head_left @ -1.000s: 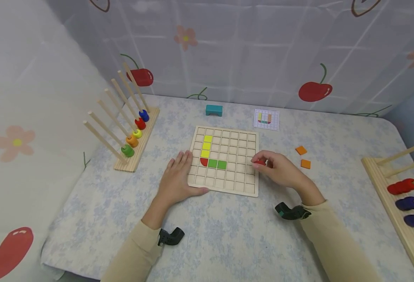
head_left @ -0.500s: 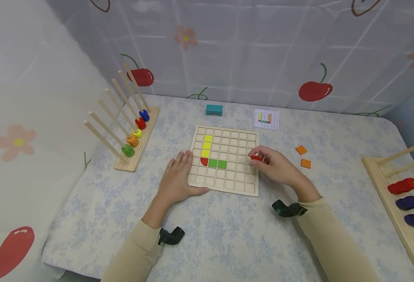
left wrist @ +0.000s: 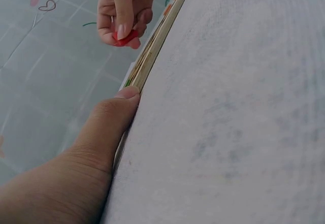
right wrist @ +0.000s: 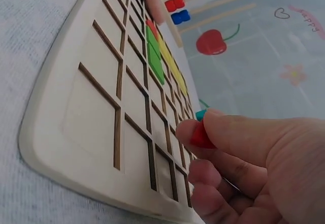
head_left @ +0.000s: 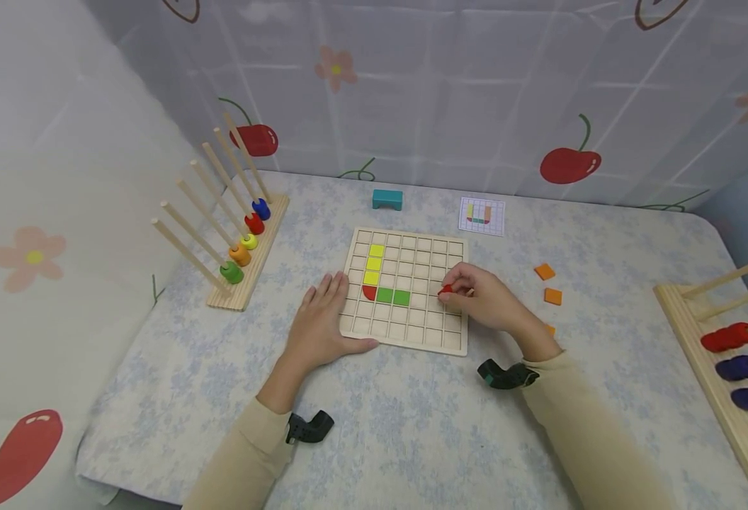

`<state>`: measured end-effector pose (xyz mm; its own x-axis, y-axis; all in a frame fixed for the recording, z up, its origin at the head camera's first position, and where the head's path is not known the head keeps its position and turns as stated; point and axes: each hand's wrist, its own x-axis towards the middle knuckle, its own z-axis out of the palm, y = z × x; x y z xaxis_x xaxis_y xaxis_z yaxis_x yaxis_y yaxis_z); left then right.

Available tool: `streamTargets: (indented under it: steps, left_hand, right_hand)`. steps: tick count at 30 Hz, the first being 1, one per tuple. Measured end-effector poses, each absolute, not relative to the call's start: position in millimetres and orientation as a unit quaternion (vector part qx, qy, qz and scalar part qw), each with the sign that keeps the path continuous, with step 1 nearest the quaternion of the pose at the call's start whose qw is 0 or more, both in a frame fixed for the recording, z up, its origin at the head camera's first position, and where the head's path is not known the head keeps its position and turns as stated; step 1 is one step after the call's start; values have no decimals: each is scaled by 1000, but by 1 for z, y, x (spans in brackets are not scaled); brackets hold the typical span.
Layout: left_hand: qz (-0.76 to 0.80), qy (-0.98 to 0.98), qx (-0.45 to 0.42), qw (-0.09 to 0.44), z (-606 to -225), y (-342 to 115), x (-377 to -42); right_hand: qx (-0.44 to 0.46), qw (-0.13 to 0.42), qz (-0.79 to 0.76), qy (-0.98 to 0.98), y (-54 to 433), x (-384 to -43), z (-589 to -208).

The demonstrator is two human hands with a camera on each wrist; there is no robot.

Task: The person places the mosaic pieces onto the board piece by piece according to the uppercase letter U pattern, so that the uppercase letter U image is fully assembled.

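A wooden grid board lies on the table between both hands. Three yellow square tiles form a column in it, with a red quarter-round tile below and two green square tiles beside that. My left hand rests along the board's left edge, fingers spread, thumb at the near edge. Above the board's right part, my right hand pinches a small red tile between thumb and forefinger. In the right wrist view that tile is apart from the board; its outline is partly covered by the fingers.
Several orange square tiles lie right of the board. A pattern card and a teal block are behind it. Wooden peg racks with coloured beads stand at left and right.
My right hand has moved left over the board, carrying the red tile inward from the right edge. One more orange tile shows beside the right wrist. My left hand has stayed still.
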<state>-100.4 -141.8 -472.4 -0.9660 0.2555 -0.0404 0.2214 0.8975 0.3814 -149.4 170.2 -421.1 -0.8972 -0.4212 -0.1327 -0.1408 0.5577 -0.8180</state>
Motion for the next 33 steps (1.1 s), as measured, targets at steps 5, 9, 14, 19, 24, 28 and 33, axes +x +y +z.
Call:
streamTargets:
  steps: [5,9,14,19,24,28,33]
  left_hand:
    - [189,974,121,43,-472,-142,-100]
    - [188,974,121,40,-473,-142,-100]
    - [187,974,118,42,-472,-141,-100]
    - [185,975,118,46,-472,-141,-100]
    - [183,975,117,46,-471,-141,-100]
    - [185,975,116,49,-470,-140,-100]
    - [187,974,116,49,-469,-140,-100]
  right_hand:
    - [-166,161,-447,864,159,-151,-423]
    - [-174,155,-444,865,152,-152,-424]
    - [-174,158,-444,865,146,-154,-425]
    - [-176,164,-438,866,142,-156,-428]
    - [-174,158,-436,868,139,-157,-431]
    - [-160,148,-434,874,138,-156,-434]
    - [-143,139,-431,880,136,-155,-435]
